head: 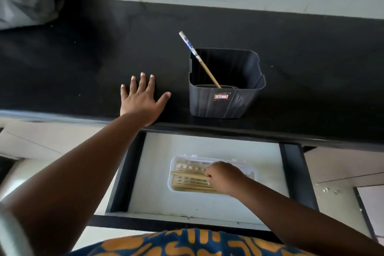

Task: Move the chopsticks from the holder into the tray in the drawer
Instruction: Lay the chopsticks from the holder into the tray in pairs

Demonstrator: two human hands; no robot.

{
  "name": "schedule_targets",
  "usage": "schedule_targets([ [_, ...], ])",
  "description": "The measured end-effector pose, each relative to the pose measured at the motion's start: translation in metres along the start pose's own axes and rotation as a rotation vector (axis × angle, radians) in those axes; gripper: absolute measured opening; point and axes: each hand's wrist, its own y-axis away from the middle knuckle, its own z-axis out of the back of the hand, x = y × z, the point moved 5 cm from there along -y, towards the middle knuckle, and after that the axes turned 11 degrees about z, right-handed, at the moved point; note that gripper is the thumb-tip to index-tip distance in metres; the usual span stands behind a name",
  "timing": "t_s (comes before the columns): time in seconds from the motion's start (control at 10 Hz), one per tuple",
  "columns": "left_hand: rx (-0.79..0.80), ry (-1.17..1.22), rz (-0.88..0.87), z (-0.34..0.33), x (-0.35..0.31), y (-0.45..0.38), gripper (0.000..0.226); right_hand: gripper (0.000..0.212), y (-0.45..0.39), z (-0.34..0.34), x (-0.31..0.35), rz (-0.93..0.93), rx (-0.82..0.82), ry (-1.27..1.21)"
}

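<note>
**Inspector:** State both hands and the location of the task items.

**Operator:** My left hand (143, 97) lies flat on the black counter (83, 58), fingers spread and straight, holding nothing. My right hand (223, 176) is down in the open drawer (299, 174), over the right part of the white tray (173, 164). Its fingers are curled at the bundle of chopsticks (191, 181) lying lengthwise in the tray; I judge it is pinching them, though the fingertips are hidden beneath the knuckles.

**Inspector:** What is left in the holder?

**Operator:** One chopstick with a blue-and-white top (198, 58) leans to the far left inside the dark holder (226, 102), which stands on the counter just right of my left hand. I see no others in it.

**Inspector:** How should the step in hand be done?

**Operator:** I judge this is the laying-down step. I should set the bundle parallel to the tray's long side, let the tips settle inside the rim, then open my fingers and lift straight up so nothing rolls. The left hand steadies me meanwhile. The remaining chopstick comes afterwards.
</note>
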Motion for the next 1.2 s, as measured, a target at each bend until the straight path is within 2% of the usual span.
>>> schedule_targets([
  [0.1, -0.011, 0.007, -0.006, -0.001, -0.001, 0.001, 0.088, 0.024, -0.005, -0.008, 0.0, -0.018, 0.039, 0.02],
  [0.4, -0.017, 0.014, -0.011, -0.001, 0.0, 0.0, 0.089, 0.017, -0.005, -0.015, -0.014, -0.022, 0.006, -0.093],
  [0.7, -0.021, 0.013, -0.014, -0.001, 0.0, 0.0, 0.088, 0.022, 0.001, 0.004, -0.012, -0.056, -0.011, 0.101],
  [0.8, -0.02, 0.012, -0.014, -0.001, 0.0, 0.0, 0.088, 0.024, 0.006, 0.013, -0.008, -0.051, -0.057, 0.015],
  [1.0, -0.018, 0.022, -0.027, 0.0, -0.001, 0.0, 0.09, 0.024, 0.04, 0.079, 0.029, 0.085, -0.123, -0.22],
  [1.1, -0.018, 0.019, -0.023, -0.001, 0.0, -0.001, 0.09, 0.012, 0.064, 0.136, 0.063, 0.216, -0.242, -0.349],
  [1.2, -0.026, 0.015, -0.015, -0.002, 0.0, -0.001, 0.089, 0.006, 0.081, 0.198, 0.084, 0.343, -0.482, -0.551],
])
